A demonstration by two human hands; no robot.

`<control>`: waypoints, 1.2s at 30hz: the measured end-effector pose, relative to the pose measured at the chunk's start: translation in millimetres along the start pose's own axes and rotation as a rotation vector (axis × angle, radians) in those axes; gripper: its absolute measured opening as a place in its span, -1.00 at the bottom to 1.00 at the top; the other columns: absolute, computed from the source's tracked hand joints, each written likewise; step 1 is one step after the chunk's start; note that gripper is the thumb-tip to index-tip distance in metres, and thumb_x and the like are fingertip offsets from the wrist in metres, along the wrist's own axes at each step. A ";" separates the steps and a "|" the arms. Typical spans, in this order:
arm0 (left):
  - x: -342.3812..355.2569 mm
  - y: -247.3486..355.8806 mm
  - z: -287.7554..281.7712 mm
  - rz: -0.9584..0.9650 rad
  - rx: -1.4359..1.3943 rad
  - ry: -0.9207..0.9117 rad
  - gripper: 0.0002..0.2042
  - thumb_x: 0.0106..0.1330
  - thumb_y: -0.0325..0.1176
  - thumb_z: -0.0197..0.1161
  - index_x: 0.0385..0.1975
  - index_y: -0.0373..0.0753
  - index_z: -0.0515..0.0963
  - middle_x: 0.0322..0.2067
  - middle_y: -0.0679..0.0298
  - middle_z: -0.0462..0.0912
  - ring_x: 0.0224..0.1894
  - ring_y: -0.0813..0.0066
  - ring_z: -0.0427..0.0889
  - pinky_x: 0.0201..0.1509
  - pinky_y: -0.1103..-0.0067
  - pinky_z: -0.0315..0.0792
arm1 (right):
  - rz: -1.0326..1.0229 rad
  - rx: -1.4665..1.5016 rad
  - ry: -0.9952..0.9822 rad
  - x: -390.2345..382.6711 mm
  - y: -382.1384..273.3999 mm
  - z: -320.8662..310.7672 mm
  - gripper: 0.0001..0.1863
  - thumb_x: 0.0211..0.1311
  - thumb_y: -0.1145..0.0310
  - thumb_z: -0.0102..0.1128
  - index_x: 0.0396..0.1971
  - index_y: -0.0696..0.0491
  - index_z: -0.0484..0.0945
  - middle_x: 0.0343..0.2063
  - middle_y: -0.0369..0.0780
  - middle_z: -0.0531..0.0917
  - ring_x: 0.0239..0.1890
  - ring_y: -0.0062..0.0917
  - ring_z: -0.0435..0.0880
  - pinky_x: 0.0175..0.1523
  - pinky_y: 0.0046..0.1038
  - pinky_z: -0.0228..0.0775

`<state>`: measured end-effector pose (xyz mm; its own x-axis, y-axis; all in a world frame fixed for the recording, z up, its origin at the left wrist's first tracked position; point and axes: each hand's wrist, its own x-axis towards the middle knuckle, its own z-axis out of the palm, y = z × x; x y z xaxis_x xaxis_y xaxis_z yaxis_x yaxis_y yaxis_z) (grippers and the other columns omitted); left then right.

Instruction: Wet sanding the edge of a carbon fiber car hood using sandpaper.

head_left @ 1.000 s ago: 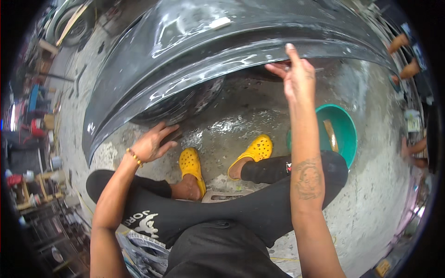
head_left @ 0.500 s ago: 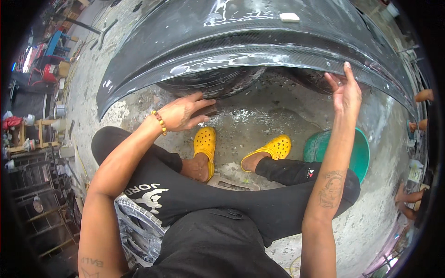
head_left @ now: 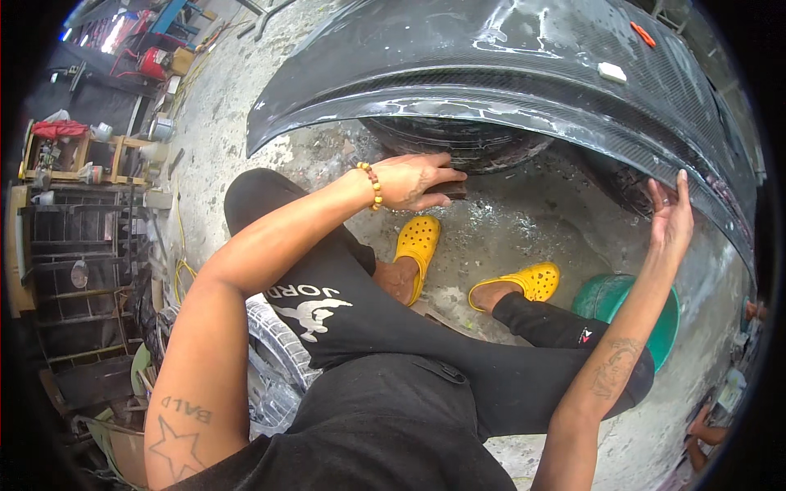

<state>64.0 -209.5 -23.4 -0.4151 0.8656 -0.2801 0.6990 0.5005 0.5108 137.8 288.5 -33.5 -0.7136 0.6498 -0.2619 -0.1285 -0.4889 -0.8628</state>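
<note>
A curved black carbon-fibre car panel (head_left: 393, 86) with whitish wet streaks arches in front of me, resting on tyres. My left hand (head_left: 413, 182), a beaded bracelet at its wrist, is closed round a dark brown block (head_left: 450, 191). It hangs below the panel's lower edge, apart from it. On the right, my right hand (head_left: 673, 214) holds that edge with its palm turned up. One fingertip lies on the outer face while other fingers reach beneath. A white block (head_left: 612, 72) and a small orange object (head_left: 643, 33) lie on top of the panel.
Black tyres (head_left: 467, 147) show under the panel. A green bucket (head_left: 667, 327) stands beyond my right knee, and another tyre (head_left: 282, 340) is by my left thigh. Shelves and a wooden rack (head_left: 82, 159) line the left. People's limbs (head_left: 700, 438) show at the far right.
The view has swung left, so the panel and both hands sit farther right in it. My left hand has shifted slightly rightward over my shoe. The orange object has come into view.
</note>
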 end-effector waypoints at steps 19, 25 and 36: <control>3.3 3.4 2.5 0.036 0.018 0.022 -0.45 0.51 -0.08 0.24 0.39 -0.21 0.41 0.03 -0.03 0.51 0.09 -0.10 0.61 0.16 0.15 0.53 | -0.022 -0.047 0.018 3.0 1.1 -7.2 -0.72 0.38 0.34 0.44 -0.10 0.23 0.65 -0.26 -0.08 0.74 -0.33 -0.35 0.78 -0.19 -0.33 0.84; 2.3 9.1 2.9 0.118 0.031 0.027 -0.45 0.48 -0.12 0.27 0.38 -0.24 0.42 -0.06 -0.03 0.51 0.03 -0.08 0.60 0.11 0.18 0.54 | 0.071 -0.030 0.102 -8.9 23.7 -11.0 -0.66 0.36 0.30 0.47 -0.10 0.25 0.62 -0.31 -0.04 0.72 -0.38 -0.22 0.79 -0.30 -0.23 0.86; -4.9 39.0 -21.7 0.212 0.090 -0.031 -0.49 0.47 -0.18 0.26 0.32 -0.29 0.44 -0.05 0.00 0.50 0.01 -0.01 0.56 0.15 0.23 0.49 | 0.249 -0.090 0.127 -24.4 86.5 -19.1 -0.54 0.44 0.04 0.37 -0.06 0.19 0.58 -0.28 -0.04 0.72 -0.29 -0.14 0.83 -0.41 -0.25 0.76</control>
<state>80.6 -194.6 15.5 -0.2361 0.9509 -0.2002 0.8185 0.3056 0.4865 157.2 241.5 -110.0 -0.6226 0.5867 -0.5178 0.1053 -0.5928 -0.7984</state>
